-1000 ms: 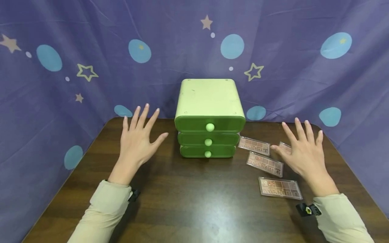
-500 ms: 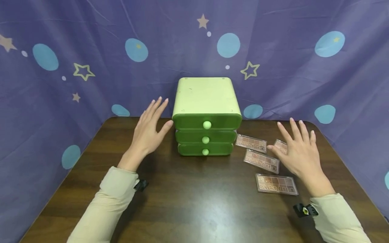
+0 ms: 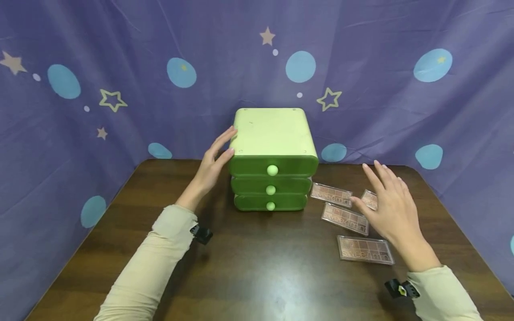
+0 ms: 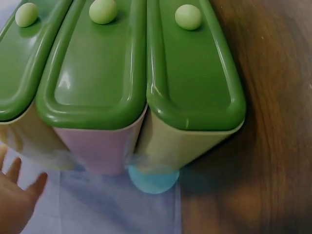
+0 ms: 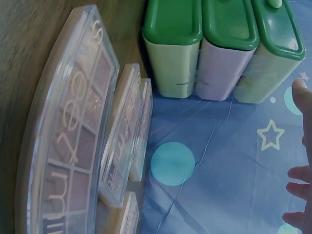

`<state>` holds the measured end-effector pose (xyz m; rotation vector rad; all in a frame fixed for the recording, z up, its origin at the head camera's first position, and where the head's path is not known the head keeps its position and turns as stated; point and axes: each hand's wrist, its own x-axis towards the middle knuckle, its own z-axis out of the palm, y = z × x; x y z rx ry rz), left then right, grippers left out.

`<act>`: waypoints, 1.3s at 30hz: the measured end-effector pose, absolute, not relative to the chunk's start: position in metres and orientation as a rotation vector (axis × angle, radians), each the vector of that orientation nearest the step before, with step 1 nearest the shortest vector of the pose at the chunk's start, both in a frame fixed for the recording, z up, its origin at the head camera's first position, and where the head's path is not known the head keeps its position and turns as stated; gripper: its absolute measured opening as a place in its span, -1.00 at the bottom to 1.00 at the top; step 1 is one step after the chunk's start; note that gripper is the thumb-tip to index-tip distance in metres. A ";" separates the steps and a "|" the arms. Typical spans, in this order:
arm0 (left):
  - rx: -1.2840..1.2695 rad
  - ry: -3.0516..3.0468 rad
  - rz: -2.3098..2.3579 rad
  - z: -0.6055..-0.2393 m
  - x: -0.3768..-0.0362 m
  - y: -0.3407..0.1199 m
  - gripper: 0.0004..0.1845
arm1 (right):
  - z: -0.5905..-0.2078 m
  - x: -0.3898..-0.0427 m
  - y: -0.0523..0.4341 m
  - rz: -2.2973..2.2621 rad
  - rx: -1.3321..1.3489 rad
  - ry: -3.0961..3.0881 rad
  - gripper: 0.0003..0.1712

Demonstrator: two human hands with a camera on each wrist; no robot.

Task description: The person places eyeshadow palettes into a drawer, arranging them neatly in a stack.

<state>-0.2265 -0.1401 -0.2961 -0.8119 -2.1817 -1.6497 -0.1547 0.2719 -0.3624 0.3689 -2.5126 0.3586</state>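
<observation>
A green three-drawer unit (image 3: 269, 133) with pale knobs stands at the back middle of the dark wooden table (image 3: 249, 267), all drawers pushed in. My left hand (image 3: 222, 149) lies with straight fingers against the unit's upper left side. The left wrist view shows the three drawer fronts (image 4: 190, 87) close up and my left hand (image 4: 14, 204) at the lower left corner. My right hand (image 3: 381, 198) hovers open, holding nothing, over several clear eyeshadow palettes (image 3: 345, 218) lying flat to the right of the unit. In the right wrist view the palettes (image 5: 73, 146) fill the left side.
A purple curtain (image 3: 120, 53) with blue dots and stars closes off the back and both sides of the table. One palette (image 3: 364, 249) lies nearest me, another palette (image 3: 332, 194) sits beside the bottom drawer. Bare wood spreads across the table's front and left.
My left hand has moved right and forward from above the table to the drawer unit's left side. The right hand has shifted slightly left over the palettes, still spread.
</observation>
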 end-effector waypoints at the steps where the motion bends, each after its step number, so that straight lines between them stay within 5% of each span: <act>1: -0.826 -2.163 -1.667 -0.297 -0.228 -0.140 -0.50 | -0.362 -0.154 0.270 0.365 0.376 -2.503 0.01; 17: -0.873 -2.066 -1.736 -0.329 -0.268 -0.144 -0.50 | -0.353 -0.154 0.221 0.685 0.608 -2.150 -0.28; 39: -0.807 -2.125 -1.746 -0.308 -0.244 -0.140 -0.53 | -0.345 -0.183 0.113 1.253 0.740 -2.119 -0.58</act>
